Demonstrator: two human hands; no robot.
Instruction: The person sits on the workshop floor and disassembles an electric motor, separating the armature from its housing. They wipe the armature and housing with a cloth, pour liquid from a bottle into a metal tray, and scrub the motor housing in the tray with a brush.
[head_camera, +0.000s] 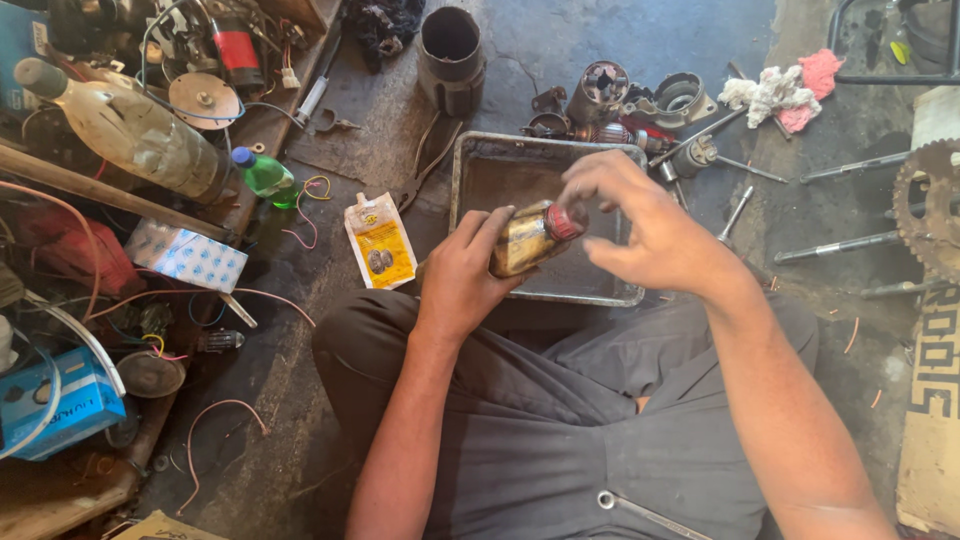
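We grip the bottle (527, 238) in our left hand (462, 280), right hand (655, 235) fingers pinching its red cap (563, 221), keeping it steady above the metal tray (480, 165).

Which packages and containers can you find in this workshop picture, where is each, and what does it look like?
Bottle: gold, red cap, held in left hand, right hand at the cap.
Pouch: yellow-white, flat on floor, left of tray.
Small bottle: green, blue cap.
Box: white, blue-patterned.
Carton: blue, bottom left.
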